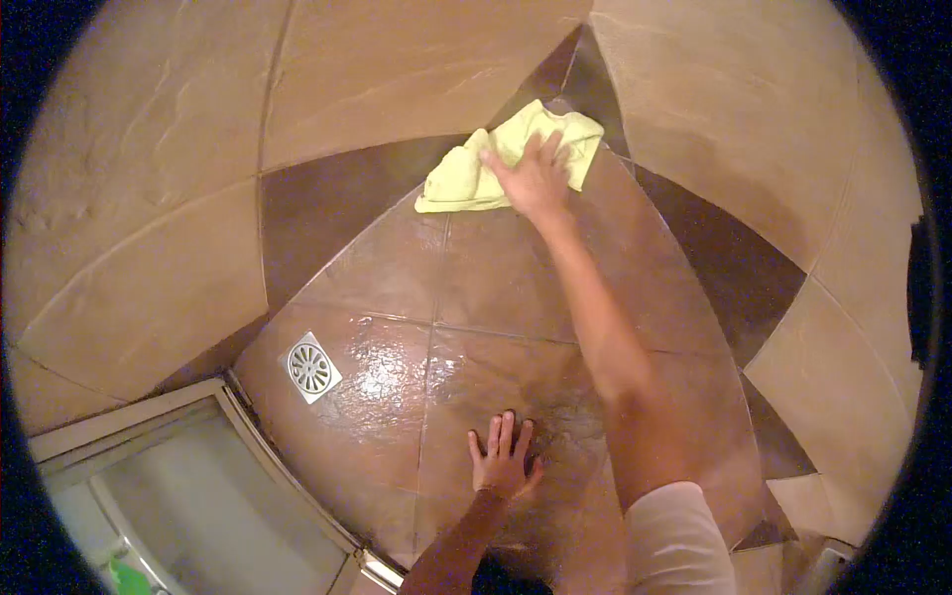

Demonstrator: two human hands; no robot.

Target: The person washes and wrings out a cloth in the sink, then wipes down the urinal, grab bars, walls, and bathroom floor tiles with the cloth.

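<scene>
A yellow cleaning cloth (461, 183) lies bunched in the far corner of the tiled floor, against the foot of the walls. My right hand (540, 183) holds it down from above, thumb to the left and fingers bent over its folds; part of the cloth is hidden under the palm. Nearer to me, my left hand (504, 461) rests open on the wet brown floor (496, 367), fingers spread and nothing in them. My right arm stretches forward across the floor, with a white sleeve near the shoulder.
A square metal drain (313, 368) is set into the floor at the left, beside a shiny wet patch. A framed shower door with its track (238, 397) borders the lower left. Beige tiled walls (397, 69) with dark triangular tiles enclose the corner. Something green (129, 577) shows at bottom left.
</scene>
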